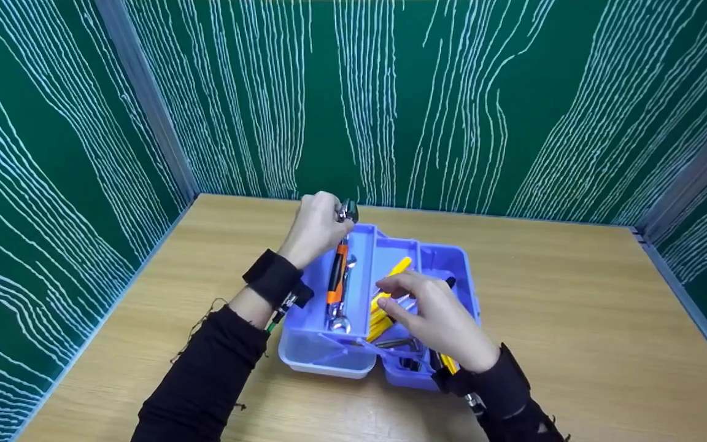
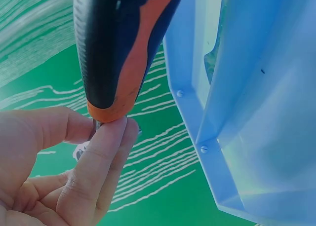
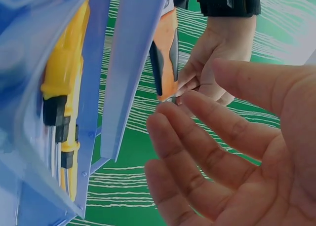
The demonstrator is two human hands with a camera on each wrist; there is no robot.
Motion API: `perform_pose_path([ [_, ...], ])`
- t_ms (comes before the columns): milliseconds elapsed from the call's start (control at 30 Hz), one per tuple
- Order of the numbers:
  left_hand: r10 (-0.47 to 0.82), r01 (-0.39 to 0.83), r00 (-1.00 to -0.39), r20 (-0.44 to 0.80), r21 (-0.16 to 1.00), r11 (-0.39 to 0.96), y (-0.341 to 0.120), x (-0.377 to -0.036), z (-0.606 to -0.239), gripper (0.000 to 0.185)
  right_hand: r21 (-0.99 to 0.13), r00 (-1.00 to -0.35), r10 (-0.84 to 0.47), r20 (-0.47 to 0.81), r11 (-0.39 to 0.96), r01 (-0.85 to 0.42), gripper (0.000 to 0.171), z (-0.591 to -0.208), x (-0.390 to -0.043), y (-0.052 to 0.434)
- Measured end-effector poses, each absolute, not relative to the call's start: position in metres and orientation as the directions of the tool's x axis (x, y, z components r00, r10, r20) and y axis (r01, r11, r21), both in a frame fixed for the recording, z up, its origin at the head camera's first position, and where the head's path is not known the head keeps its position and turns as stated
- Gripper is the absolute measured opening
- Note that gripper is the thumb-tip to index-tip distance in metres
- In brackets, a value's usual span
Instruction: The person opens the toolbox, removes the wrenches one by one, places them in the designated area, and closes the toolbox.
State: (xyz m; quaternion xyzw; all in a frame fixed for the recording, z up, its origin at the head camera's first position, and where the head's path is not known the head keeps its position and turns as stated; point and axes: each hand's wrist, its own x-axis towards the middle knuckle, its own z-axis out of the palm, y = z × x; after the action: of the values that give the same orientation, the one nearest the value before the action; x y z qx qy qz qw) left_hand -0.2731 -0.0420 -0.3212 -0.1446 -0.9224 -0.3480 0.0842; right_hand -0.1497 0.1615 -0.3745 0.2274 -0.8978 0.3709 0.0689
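Observation:
A blue plastic toolbox point(image 1: 310, 359) stands open on the wooden table, its trays spread. My left hand point(image 1: 315, 228) pinches the metal end of an orange-and-black-handled tool point(image 1: 336, 276) at the far end of the left tray. The left wrist view shows fingers point(image 2: 101, 157) closed on the metal just past the handle point(image 2: 118, 48), beside the toolbox point(image 2: 247, 112). My right hand point(image 1: 433, 310) hovers open over the middle tray and its yellow-handled tools point(image 1: 399, 267). In the right wrist view the right hand point(image 3: 237, 157) has straight, spread fingers and holds nothing, next to a yellow-handled tool point(image 3: 64, 73).
A silver spanner point(image 1: 341, 322) lies in the left tray beside the orange handle. Green panels with white lines wall the table on the left, back and right. Bare wood point(image 1: 574, 294) surrounds the toolbox on all sides.

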Motion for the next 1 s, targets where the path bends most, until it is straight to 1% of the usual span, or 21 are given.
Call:
perform_pose_path([
  [233,0.204,0.353,-0.933,0.297,0.637,0.686,-0.042,-0.271,-0.318,0.027,-0.665,-0.903,-0.337,0.267,0.614,-0.426,0.030,-0.377,-0.153,0.168],
  [467,0.205,0.370,-0.927,0.315,0.663,0.651,-0.040,-0.264,-0.314,0.013,-0.691,-0.918,-0.324,0.228,0.611,-0.387,0.034,-0.377,-0.155,0.174],
  [600,0.200,0.380,-0.922,0.331,0.683,0.623,-0.037,-0.261,-0.312,0.008,-0.694,-0.913,-0.326,0.243,0.599,-0.399,0.032,-0.379,-0.156,0.178],
  [733,0.201,0.406,-0.911,0.361,0.695,0.593,-0.034,-0.257,-0.311,0.007,-0.690,-0.905,-0.329,0.268,0.590,-0.419,0.030,-0.382,-0.156,0.182],
  [1000,0.181,0.422,-0.905,0.385,0.752,0.507,-0.026,-0.251,-0.310,0.011,-0.692,-0.919,-0.309,0.244,0.609,-0.388,0.037,-0.386,-0.155,0.189],
])
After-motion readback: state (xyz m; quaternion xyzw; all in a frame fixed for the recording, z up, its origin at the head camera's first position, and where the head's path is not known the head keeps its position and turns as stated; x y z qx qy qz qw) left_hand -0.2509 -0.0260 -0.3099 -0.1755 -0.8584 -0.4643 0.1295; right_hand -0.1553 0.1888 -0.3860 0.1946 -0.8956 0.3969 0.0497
